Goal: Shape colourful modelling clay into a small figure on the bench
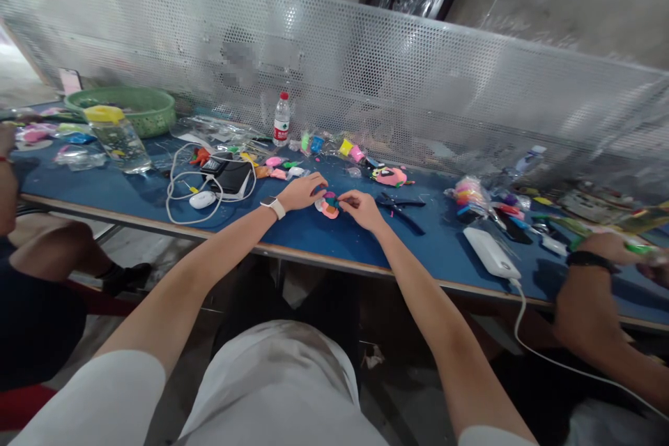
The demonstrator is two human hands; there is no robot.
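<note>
A small multicoloured clay piece [329, 208], with pink, orange, white and teal parts, lies on the blue table between my hands. My left hand [306, 191], wearing a watch with a pale strap, is at its upper left, fingers bent and apart from the thumb. Whether those fingertips touch the clay is not clear. At the piece's right edge, my right hand [362, 209] has thumb and fingers pinched together; anything between them is too small to make out. Black-handled pliers [401, 209] rest to the right of that hand. Behind them lies a larger pink clay shape [391, 175].
A mouse-like white device [202, 200] with looped cable and a black case [233, 176] lie left. Clay packets [345, 147] and a red-capped bottle [281, 120] stand along the perforated metal screen [324, 49]. A white power bank [491, 253] and another person's hand [606, 249] are right.
</note>
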